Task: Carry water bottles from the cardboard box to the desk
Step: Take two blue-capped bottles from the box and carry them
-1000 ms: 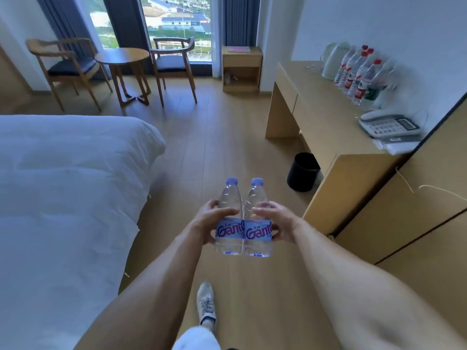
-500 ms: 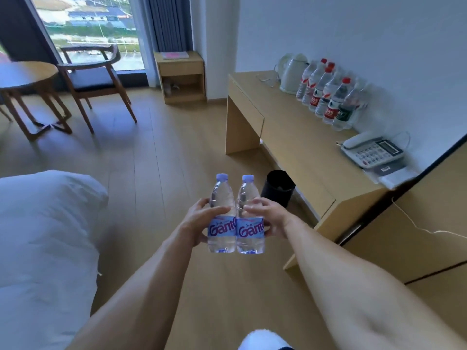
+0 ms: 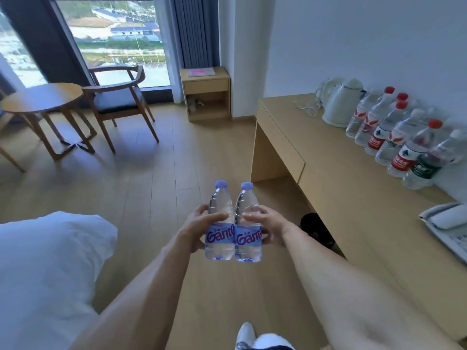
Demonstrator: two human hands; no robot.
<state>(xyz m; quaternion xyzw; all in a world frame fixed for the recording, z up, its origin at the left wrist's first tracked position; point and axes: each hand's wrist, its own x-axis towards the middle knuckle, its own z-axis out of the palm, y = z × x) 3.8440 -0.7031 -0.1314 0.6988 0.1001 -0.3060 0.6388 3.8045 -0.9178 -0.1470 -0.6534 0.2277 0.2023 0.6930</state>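
At the centre of the frame, the left hand (image 3: 195, 229) grips the left water bottle (image 3: 219, 223), fingers curled round its body, and the right hand (image 3: 269, 227) grips the right water bottle (image 3: 247, 224) the same way. The 2 bottles stand upright, touching side by side, above the wooden floor (image 3: 164, 173). The desk (image 3: 341, 188) fills the right of the frame, with a white kettle (image 3: 340, 104) and a row of bottles (image 3: 394, 137) along the wall.
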